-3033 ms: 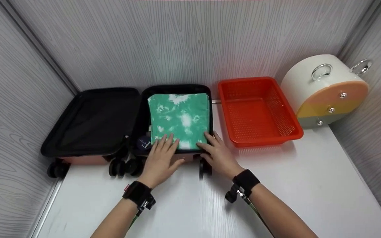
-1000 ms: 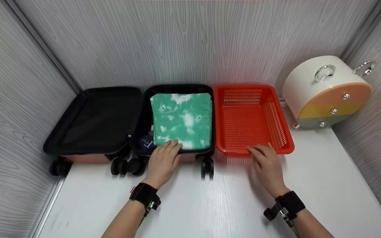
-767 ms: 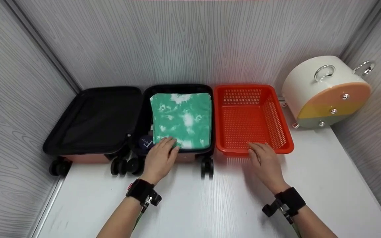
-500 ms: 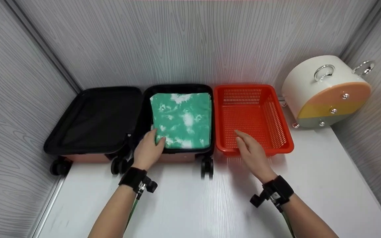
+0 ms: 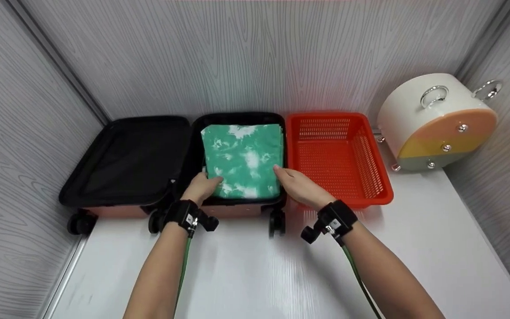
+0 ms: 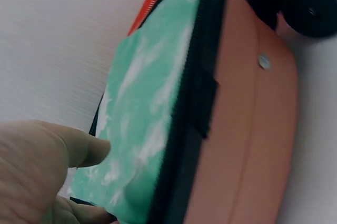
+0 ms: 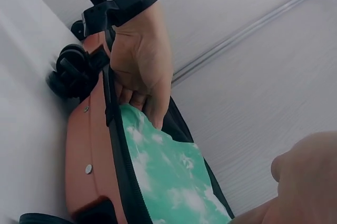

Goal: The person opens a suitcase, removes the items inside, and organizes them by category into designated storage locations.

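Observation:
A folded green-and-white tie-dye cloth (image 5: pixel 244 157) lies flat in the right half of an opened pink suitcase (image 5: pixel 233 212) with a black lining. At its left edge is my left hand (image 5: pixel 201 187), the thumb over the top and the other fingers reaching down beside it. In the left wrist view a gap shows between thumb (image 6: pixel 87 148) and fingers. My right hand (image 5: pixel 301 186) is at the cloth's right edge, thumb tip overlapping it and the other fingers mostly hidden. A small white item (image 5: pixel 204 169) peeks out beside the cloth, above my left hand.
The suitcase's other half (image 5: pixel 133 159), black inside, lies to the left. An orange-red plastic basket (image 5: pixel 383 195) stands close on the right, under my right wrist. Beyond it is a white rounded box (image 5: pixel 414 106) with coloured drawers. Walls close in the back and sides.
My left hand has shifted from the cloth's front edge to its left edge, covering a dark round item. My right hand has come from the basket to the cloth's right edge. The cloth stays put.

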`<act>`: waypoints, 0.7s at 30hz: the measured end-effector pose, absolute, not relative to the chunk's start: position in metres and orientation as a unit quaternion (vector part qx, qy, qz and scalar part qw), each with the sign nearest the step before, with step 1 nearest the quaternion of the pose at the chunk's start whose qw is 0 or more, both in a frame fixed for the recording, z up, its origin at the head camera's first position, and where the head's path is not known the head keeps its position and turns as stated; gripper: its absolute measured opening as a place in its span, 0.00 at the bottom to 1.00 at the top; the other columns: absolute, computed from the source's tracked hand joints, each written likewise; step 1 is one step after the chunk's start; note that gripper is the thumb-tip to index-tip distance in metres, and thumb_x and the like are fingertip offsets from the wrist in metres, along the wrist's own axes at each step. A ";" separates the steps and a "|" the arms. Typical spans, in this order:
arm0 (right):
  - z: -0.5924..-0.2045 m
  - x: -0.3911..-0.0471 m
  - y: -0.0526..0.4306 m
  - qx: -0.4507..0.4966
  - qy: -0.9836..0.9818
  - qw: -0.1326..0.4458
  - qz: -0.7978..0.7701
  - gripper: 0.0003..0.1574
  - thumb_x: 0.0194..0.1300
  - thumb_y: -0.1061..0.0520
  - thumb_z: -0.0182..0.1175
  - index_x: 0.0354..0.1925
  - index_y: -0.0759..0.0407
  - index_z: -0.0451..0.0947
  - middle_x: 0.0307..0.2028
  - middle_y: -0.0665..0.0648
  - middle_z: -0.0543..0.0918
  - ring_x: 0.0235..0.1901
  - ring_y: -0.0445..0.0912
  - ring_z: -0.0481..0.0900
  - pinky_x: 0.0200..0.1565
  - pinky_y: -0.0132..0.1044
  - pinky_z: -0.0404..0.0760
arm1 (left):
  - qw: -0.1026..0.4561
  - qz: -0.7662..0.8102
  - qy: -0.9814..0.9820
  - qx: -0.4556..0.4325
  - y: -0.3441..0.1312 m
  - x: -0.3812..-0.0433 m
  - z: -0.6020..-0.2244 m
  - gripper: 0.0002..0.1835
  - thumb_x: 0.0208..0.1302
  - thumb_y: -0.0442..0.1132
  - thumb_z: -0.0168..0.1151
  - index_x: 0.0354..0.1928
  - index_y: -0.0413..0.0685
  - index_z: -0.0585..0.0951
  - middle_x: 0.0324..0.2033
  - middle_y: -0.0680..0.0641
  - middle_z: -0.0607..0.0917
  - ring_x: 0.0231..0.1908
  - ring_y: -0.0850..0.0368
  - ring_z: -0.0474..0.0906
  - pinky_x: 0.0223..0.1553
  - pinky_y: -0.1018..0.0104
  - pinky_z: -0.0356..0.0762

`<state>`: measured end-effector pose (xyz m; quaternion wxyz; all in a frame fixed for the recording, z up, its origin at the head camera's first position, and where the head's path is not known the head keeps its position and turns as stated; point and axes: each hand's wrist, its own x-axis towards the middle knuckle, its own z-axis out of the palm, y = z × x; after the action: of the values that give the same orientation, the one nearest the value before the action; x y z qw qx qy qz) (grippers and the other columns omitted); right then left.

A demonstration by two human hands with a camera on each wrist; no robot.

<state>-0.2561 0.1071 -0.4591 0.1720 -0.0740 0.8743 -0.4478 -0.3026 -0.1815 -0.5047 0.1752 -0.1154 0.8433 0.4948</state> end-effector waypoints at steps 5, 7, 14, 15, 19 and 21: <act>-0.458 -0.258 0.108 -0.062 0.876 0.176 -0.444 0.56 0.72 0.20 0.33 0.79 0.56 0.59 0.74 0.59 0.67 0.74 0.52 0.62 0.73 0.50 0.60 | 0.141 0.493 0.850 -0.121 -0.176 -0.306 -0.499 0.39 0.76 0.44 0.53 0.80 0.38 0.51 0.79 0.37 0.49 0.75 0.43 0.54 0.71 0.53 0.62; -0.458 -0.257 0.109 -0.057 0.872 0.171 -0.454 0.54 0.74 0.21 0.34 0.79 0.57 0.58 0.74 0.59 0.67 0.74 0.53 0.62 0.73 0.51 0.60 | 0.121 0.507 0.845 -0.121 -0.173 -0.307 -0.497 0.38 0.76 0.44 0.54 0.80 0.40 0.54 0.79 0.38 0.51 0.74 0.43 0.57 0.70 0.53 0.64; -0.460 -0.255 0.109 -0.048 0.863 0.162 -0.476 0.54 0.75 0.22 0.35 0.78 0.59 0.59 0.74 0.60 0.67 0.74 0.54 0.61 0.73 0.50 0.59 | 0.156 0.574 0.793 -0.136 -0.170 -0.308 -0.498 0.42 0.79 0.48 0.52 0.81 0.40 0.43 0.80 0.37 0.48 0.77 0.41 0.50 0.73 0.50 0.58; -0.461 -0.255 0.109 -0.049 0.863 0.163 -0.475 0.55 0.74 0.22 0.34 0.78 0.59 0.59 0.74 0.60 0.67 0.74 0.54 0.61 0.73 0.50 0.59 | 0.165 0.567 0.795 -0.138 -0.170 -0.308 -0.498 0.42 0.79 0.48 0.50 0.82 0.40 0.42 0.80 0.38 0.47 0.77 0.41 0.48 0.74 0.50 0.57; -0.463 -0.253 0.108 -0.050 0.863 0.164 -0.476 0.54 0.75 0.22 0.35 0.78 0.58 0.59 0.73 0.60 0.68 0.74 0.54 0.62 0.73 0.51 0.59 | 0.183 0.535 0.815 -0.130 -0.167 -0.308 -0.498 0.40 0.81 0.47 0.46 0.81 0.39 0.40 0.81 0.39 0.41 0.79 0.42 0.40 0.75 0.51 0.51; -0.465 -0.252 0.108 -0.049 0.861 0.162 -0.479 0.52 0.76 0.23 0.35 0.78 0.58 0.60 0.73 0.60 0.68 0.73 0.55 0.62 0.73 0.52 0.59 | 0.187 0.511 0.830 -0.121 -0.164 -0.309 -0.497 0.40 0.80 0.46 0.46 0.81 0.38 0.41 0.81 0.39 0.38 0.79 0.41 0.36 0.76 0.51 0.48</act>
<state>-0.2522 0.1080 -0.4645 0.1623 -0.0495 0.8612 -0.4792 -0.3087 -0.1640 -0.4968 0.1867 -0.1214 0.8300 0.5114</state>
